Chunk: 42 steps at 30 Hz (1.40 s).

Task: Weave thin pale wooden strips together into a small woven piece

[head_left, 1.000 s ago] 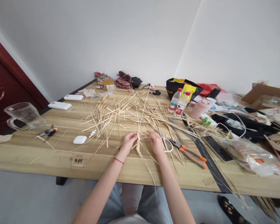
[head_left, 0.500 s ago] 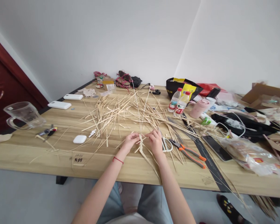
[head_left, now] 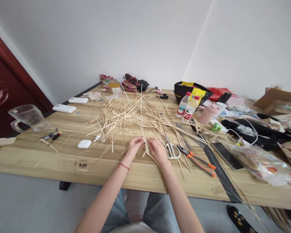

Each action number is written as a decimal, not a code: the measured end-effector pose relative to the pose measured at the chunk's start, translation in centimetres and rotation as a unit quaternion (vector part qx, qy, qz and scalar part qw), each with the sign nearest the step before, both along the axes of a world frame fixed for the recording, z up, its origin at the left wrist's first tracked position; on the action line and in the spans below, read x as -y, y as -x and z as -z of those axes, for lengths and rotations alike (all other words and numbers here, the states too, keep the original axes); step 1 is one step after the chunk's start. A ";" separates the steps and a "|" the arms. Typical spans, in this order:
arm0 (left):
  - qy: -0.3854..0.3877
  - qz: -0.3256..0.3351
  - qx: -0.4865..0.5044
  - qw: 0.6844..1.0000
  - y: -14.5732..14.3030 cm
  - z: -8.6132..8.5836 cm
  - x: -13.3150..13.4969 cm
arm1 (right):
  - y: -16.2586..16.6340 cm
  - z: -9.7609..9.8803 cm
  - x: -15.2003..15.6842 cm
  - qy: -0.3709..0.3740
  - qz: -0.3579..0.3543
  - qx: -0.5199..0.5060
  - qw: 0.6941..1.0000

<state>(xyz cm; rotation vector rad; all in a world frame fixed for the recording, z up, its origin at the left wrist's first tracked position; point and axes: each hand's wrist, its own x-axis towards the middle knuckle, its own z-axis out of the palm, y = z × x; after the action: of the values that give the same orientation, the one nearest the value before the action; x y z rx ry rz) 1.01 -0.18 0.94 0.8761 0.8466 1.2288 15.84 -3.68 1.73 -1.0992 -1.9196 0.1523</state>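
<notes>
Between my two hands is a short woven braid (head_left: 146, 148) of pale flat strips. Two thin white strands (head_left: 142, 113) run up and away from its far end, and a longer strip trails back under my right forearm. The fingers of my left hand (head_left: 135, 145) pinch the braid's left side near its top. My right hand (head_left: 157, 149) is closed at its right side, its fingertips on the strips; exactly which strip they grip is too small to tell. White-handled scissors (head_left: 172, 150) lie just right of my right hand, with orange-and-grey pliers (head_left: 199, 160) beyond them.
A loose heap of straw-like strips (head_left: 116, 119) spreads ahead of my hands. At left stand a glass mug (head_left: 30, 118) and a white case (head_left: 84, 144). Two bottles (head_left: 188, 108), a pink cup (head_left: 208, 113), a phone (head_left: 227, 156) and plastic bags crowd the right side.
My right hand has moved left, closer to my left hand, and closed in on the braid. The white strands have swung left, and the scissors show more fully.
</notes>
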 end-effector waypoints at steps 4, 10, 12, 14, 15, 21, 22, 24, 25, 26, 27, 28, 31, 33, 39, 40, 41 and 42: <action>-0.001 0.012 0.003 1.000 0.2 0.2 -0.1 | 0.2 -0.8 0.5 0.023 -0.018 -0.020 0.999; -0.019 -0.017 -0.007 1.000 0.3 0.1 -0.2 | 0.3 -1.6 1.0 0.040 -0.071 -0.020 0.996; -0.021 -0.043 0.001 0.999 0.3 0.1 -0.2 | 0.5 -1.5 1.0 0.035 -0.079 -0.015 0.996; -0.022 -0.063 0.010 0.998 0.2 0.1 -0.2 | 0.8 -1.2 0.9 0.028 -0.084 -0.008 0.996; -0.024 -0.071 0.012 0.997 0.2 0.1 -0.2 | 0.9 -1.0 0.8 0.026 -0.083 -0.007 0.996; -0.033 -0.078 0.003 0.996 0.1 0.2 -0.3 | 1.1 -0.1 0.4 0.011 -0.053 -0.064 0.996; -0.032 -0.084 0.007 0.996 0.1 0.2 -0.3 | 1.1 -0.1 0.4 0.006 -0.047 -0.083 0.995; -0.032 -0.104 0.017 0.994 0.2 0.3 -0.4 | 1.2 -0.4 0.3 0.007 -0.045 -0.129 0.991; -0.033 -0.117 0.022 0.992 0.3 0.3 -0.5 | 1.2 -0.6 0.3 0.018 -0.056 -0.158 0.986; -0.034 -0.131 0.028 0.990 0.4 0.3 -0.6 | 1.3 -0.8 0.2 0.036 -0.076 -0.192 0.978; -0.036 -0.144 0.033 0.988 0.5 0.3 -0.6 | 1.4 -0.9 0.2 0.059 -0.104 -0.230 0.966; -0.038 -0.157 0.038 0.986 0.6 0.3 -0.7 | 1.5 -1.1 0.2 0.082 -0.133 -0.270 0.950; -0.039 -0.188 0.057 0.980 1.0 0.3 -1.0 | 1.7 -1.3 0.2 0.158 -0.204 -0.378 0.889; -0.038 -0.201 0.064 0.977 1.2 0.3 -1.1 | 1.6 -1.3 0.4 0.216 -0.236 -0.419 0.850; -0.043 -0.215 0.060 0.974 1.7 0.2 -1.2 | 0.6 -1.2 1.0 0.407 -0.338 -0.401 0.748; -0.044 -0.213 0.060 0.974 1.7 0.2 -1.2 | 0.4 -1.2 1.1 0.432 -0.356 -0.387 0.733; -0.046 -0.211 0.060 0.975 1.7 0.2 -1.2 | 0.3 -1.1 1.1 0.453 -0.372 -0.373 0.719; -0.047 -0.209 0.058 0.975 1.7 0.3 -1.3 | 0.2 -1.0 1.1 0.471 -0.386 -0.358 0.708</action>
<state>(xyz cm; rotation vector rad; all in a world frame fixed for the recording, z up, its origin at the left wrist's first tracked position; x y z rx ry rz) -0.64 1.08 0.67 0.7118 0.9104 1.6828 15.65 -4.78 2.75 -0.5239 -1.3696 1.9054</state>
